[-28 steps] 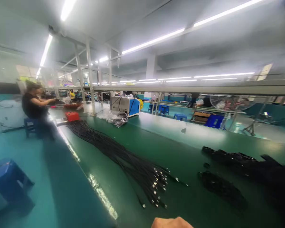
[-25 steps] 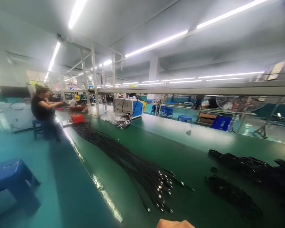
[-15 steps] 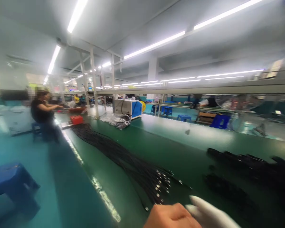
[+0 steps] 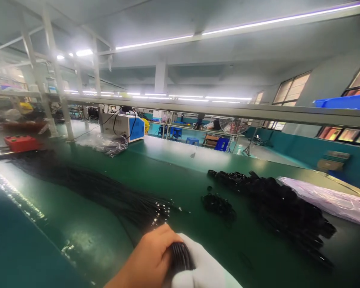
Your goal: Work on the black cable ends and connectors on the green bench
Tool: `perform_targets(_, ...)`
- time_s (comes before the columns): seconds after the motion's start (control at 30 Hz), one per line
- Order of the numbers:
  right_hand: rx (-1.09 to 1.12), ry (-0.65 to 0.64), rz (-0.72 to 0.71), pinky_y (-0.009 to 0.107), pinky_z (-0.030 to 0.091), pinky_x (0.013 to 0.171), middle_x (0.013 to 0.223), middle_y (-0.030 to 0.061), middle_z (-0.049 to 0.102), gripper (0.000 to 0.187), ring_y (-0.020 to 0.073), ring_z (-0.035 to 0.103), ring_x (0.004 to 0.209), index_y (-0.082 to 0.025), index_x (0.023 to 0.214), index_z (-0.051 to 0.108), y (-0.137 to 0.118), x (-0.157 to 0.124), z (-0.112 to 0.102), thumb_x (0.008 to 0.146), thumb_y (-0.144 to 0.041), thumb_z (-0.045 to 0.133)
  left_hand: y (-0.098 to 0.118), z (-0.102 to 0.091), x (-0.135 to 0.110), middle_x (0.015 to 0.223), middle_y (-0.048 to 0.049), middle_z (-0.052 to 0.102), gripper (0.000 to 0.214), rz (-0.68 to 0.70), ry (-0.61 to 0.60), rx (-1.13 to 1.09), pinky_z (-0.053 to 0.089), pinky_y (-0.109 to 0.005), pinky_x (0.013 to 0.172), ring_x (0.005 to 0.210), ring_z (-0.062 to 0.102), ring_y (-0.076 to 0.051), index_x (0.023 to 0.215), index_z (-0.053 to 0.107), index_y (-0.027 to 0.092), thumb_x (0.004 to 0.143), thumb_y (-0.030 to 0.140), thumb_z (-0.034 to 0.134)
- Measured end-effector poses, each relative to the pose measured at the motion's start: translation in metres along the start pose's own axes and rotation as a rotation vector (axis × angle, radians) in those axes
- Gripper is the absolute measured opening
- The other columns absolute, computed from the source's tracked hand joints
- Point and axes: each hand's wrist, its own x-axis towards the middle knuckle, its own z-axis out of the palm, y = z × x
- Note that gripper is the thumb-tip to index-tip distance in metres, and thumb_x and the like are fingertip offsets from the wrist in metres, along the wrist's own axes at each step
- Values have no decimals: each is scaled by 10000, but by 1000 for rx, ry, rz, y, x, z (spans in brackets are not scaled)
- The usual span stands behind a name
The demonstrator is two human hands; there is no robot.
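While the coiled black cable (image 4: 181, 256) sat at six o'clock, the left hand (image 4: 152, 253) and white-gloved right hand (image 4: 209, 265) had a closed grip on it; had either slackened, loops could have sprung apart, and a sweep might have tangled the loose cables (image 4: 108, 189) toward ten o'clock or coil heap (image 4: 283, 206) at two on the desk (image 4: 175, 174)
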Motion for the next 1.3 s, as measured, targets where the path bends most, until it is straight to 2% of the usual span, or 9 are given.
perform_targets(0.13,160,-8,45,266,523,667,939,77,638,400,145,630,776,-116,1085,583,4,4,-4,780,-352,689,7,0,4,777,32,586,249,-270,2,-183,446,-207,578,647,554,-116,997,575,209,770,145,493)
perform_targets(0.33,271,-16,28,286,525,651,935,91,596,332,146,591,773,-105,997,636,6,11,-6,727,-274,731,7,5,12,580,52,551,80,-348,61,-114,400,-194,489,545,533,-110,700,540,191,736,152,481)
perform_targets(0.57,163,79,-6,311,511,613,794,71,567,350,177,572,744,-77,894,638,15,14,-3,658,-312,744,-3,11,11,561,74,541,148,-562,48,-341,398,-211,379,416,521,-117,799,538,194,655,161,527)
perform_targets(0.73,31,107,109,205,430,481,643,41,593,378,101,537,521,-94,812,619,21,18,3,643,-411,737,-5,18,13,556,64,528,76,-565,5,-94,321,-189,416,485,489,-101,705,504,202,657,159,546)
perform_targets(0.9,49,176,65,167,350,420,551,15,548,411,74,469,466,-82,776,644,34,19,-8,637,-465,704,-13,15,27,557,61,521,114,-536,-125,1,269,-200,432,504,473,-107,713,541,196,612,171,587)
perform_targets(1.0,30,151,117,170,339,396,520,26,552,363,84,472,440,-71,747,650,38,20,-14,607,-402,697,-19,10,35,561,64,517,174,-515,-196,-2,258,-207,434,503,462,-109,737,569,187,574,198,630)
perform_targets(1.1,53,227,154,165,333,363,522,10,543,245,76,456,410,-93,720,614,38,20,-16,630,-311,680,-21,3,37,580,64,523,196,-490,-216,4,274,-213,454,525,470,-114,767,578,188,575,181,615)
perform_targets(1.23,345,231,49,255,504,503,772,49,605,321,136,590,606,-126,867,571,39,20,-12,738,-392,697,-12,-1,23,702,44,565,222,-459,-96,42,353,-230,559,636,505,-135,880,559,211,659,198,575)
perform_targets(1.3,425,207,-41,304,529,625,825,52,590,307,145,598,701,-123,890,577,39,21,-9,795,-402,662,-6,5,9,780,14,583,154,-386,-49,139,379,-265,660,741,518,-167,813,563,208,666,222,606)
